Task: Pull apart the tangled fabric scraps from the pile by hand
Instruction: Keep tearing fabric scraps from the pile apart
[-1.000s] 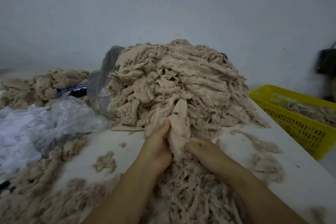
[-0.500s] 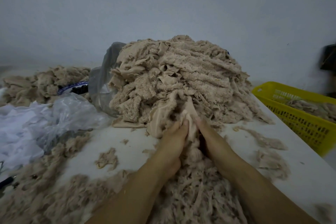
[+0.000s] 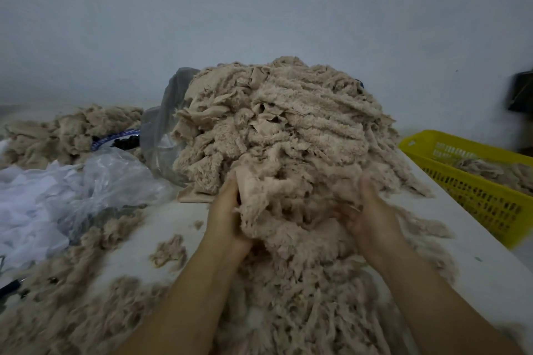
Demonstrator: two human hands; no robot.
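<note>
Shredded scraps [image 3: 302,311] strewn across white table [image 3: 473,274], nearest. Left hand [image 3: 227,210] and right hand [image 3: 372,216], fingers curled, gripping tan fabric clump [image 3: 288,210] at foot of pile [image 3: 288,124]. Clear plastic bags [image 3: 86,181] left; yellow basket [image 3: 476,196] right. Pale wall [image 3: 259,23] behind.

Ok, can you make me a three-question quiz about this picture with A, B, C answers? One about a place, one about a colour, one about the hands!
1. Where is the yellow basket, seen from the pile of scraps? A) left B) right C) on top
2. What colour are the scraps? A) red B) green C) beige
3. What are the left hand and right hand doing? A) gripping a clump of scraps B) hanging empty C) lifting the basket
Answers: 1 B, it sits at the picture's right edge, past the pile. 2 C, all look pale beige. 3 A, both hands' fingers curl into the clump.
</note>
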